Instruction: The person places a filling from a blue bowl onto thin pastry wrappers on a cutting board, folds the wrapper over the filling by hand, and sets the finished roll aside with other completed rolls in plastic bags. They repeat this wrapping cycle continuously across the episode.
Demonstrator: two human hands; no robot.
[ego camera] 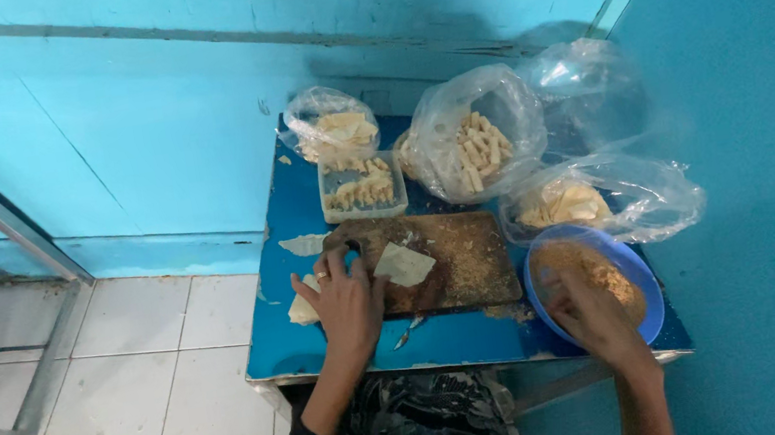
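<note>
Fingers (340, 273) of the left hand (347, 304) lie spread and flat, pressing the near-left edge of the brown wooden cutting board (459, 258), clamped on nothing. Just beyond their tips to the right lies a pale square pastry sheet (403, 264), flat, one corner pointing away toward the wall, its long axis running diagonally across the board. Under the palm sits a stack of pale wrapper sheets (303, 309). Right hand (591, 312) dips into the round blue plastic bowl of brown crumbs (640, 275); whether its fingers are curled shut I cannot tell
</note>
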